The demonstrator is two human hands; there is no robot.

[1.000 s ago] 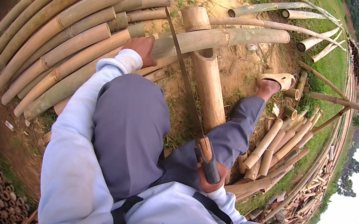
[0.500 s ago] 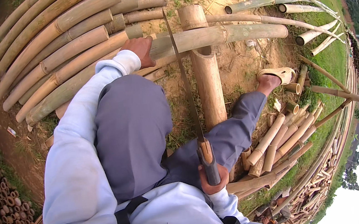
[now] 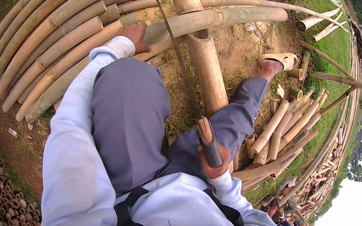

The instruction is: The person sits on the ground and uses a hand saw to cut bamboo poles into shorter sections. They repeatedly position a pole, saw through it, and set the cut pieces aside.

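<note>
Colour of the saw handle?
Dark grey handle, with a brown wooden section toward the blade. Best seen in the head view.

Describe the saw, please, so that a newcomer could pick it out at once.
Find the bent, grey-trousered knee left of centre. Lower right of it, the right hand grips the saw, whose blade crosses a thick bamboo pole. Unlike that round pole and the upper-left bamboo pile, the saw has a thin, dark blade.
</note>
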